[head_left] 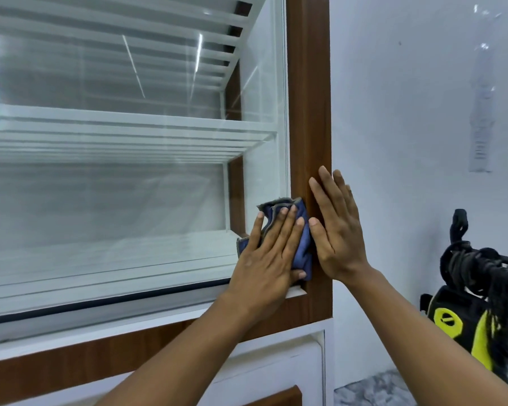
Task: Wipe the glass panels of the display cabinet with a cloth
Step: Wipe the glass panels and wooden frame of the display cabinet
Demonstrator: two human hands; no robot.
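The display cabinet's glass panel (129, 171) fills the left and middle of the head view, with white shelves behind it. A crumpled blue cloth (301, 247) lies against the glass at its lower right corner. My left hand (269, 253) presses flat on the cloth with straight fingers. Just to the right, my right hand (336, 232) rests flat with straight fingers on the brown wooden frame post (308, 98), touching the cloth's edge.
A white wall (408, 112) stands right of the cabinet, with a clear plastic sleeve (481, 112) hanging on it. A black and yellow machine with coiled hose (478, 303) sits on the floor at the lower right. White and wood panels (276, 367) run below the glass.
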